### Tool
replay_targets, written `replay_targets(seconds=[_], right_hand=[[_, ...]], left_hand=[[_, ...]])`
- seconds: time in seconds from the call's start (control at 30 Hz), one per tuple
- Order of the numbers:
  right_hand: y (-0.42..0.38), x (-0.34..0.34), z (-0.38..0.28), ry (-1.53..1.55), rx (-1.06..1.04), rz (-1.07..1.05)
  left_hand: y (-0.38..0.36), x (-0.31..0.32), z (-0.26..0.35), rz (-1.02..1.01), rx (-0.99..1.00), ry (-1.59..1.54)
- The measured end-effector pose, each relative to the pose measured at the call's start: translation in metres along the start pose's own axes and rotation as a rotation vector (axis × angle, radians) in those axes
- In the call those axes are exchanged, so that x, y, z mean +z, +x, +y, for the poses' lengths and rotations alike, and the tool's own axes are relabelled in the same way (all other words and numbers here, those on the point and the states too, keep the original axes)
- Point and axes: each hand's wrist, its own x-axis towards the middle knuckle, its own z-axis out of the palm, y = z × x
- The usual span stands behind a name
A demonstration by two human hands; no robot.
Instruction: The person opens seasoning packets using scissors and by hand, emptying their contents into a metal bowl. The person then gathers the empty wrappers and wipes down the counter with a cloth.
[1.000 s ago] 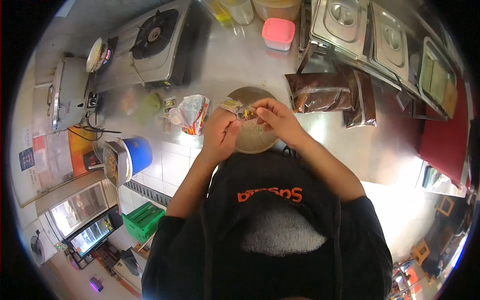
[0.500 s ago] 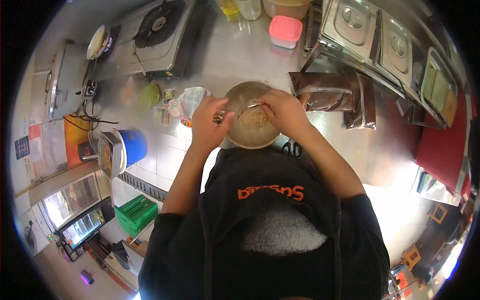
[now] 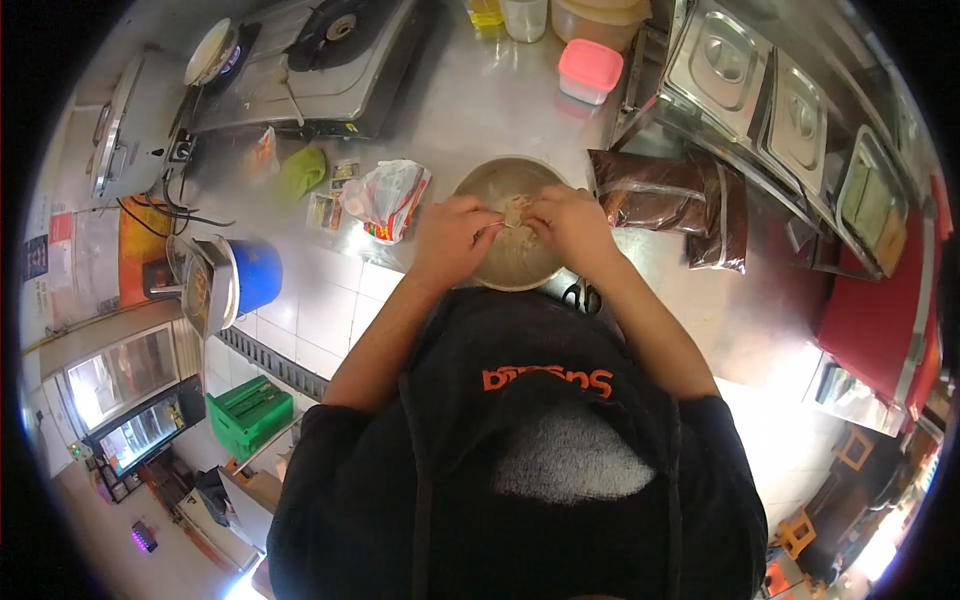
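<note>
Small pale item (image 3: 509,225): between the fingertips of both hands, above the middle of the bowl; its shape and markings are too small and covered to make out.
Left hand (image 3: 449,240): at 8 o'clock on the bowl, grip pinching the small pale item between thumb and fingers.
Right hand (image 3: 574,222): at 3 o'clock on the bowl, grip pinching the same item from the other side; the fingers hide much of it.
Bowl (image 3: 515,272): on the tabletop (image 3: 465,110), its sides partly covered by the hands; a tan clump (image 3: 517,205) shows between them, though I cannot tell whether it lies in the bowl or belongs to the held item.
Scissors (image 3: 581,297): just beside the bowl at 4 to 5 o'clock, only the black handles clear.
Plastic bag (image 3: 388,197): crumpled, 9 to 10 o'clock, print unreadable; small packets (image 3: 324,210) beyond it.
Brown pouches (image 3: 655,190): 3 o'clock, one partly overlapping the other.
Pink-lidded box (image 3: 590,72): 1 o'clock; the tub (image 3: 597,25) behind it is cut off by the top edge.
Stove (image 3: 268,95): 10 to 11 o'clock, also cut off above.
Apron (image 3: 550,335): 6 o'clock, a fold obscuring its orange lettering.
</note>
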Motion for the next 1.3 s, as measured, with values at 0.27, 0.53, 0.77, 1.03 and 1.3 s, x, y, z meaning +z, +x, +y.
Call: replay_targets(seconds=[0.27, 0.53, 0.77, 1.03, 1.3], right_hand=[[0.001, 0.025, -0.004, 0.055, -0.095, 0.126], [0.0, 0.025, -0.003, -0.075, -0.047, 0.023], [-0.003, 0.024, -0.014, -0.152, 0.126, -0.083], [-0.008, 0.016, -0.016, -0.097, 0.082, 0.182], [-0.023, -0.007, -0.019, 0.087, 0.453, 0.269]], left_hand=[[-0.002, 0.022, -0.017, 0.06, 0.047, 0.021], [-0.005, 0.012, -0.01, -0.021, 0.028, -0.023], [-0.004, 0.017, -0.009, -0.08, 0.063, 0.04], [0.003, 0.005, 0.008, 0.0, -0.043, -0.076], [0.012, -0.001, -0.007, 0.143, -0.393, -0.412]])
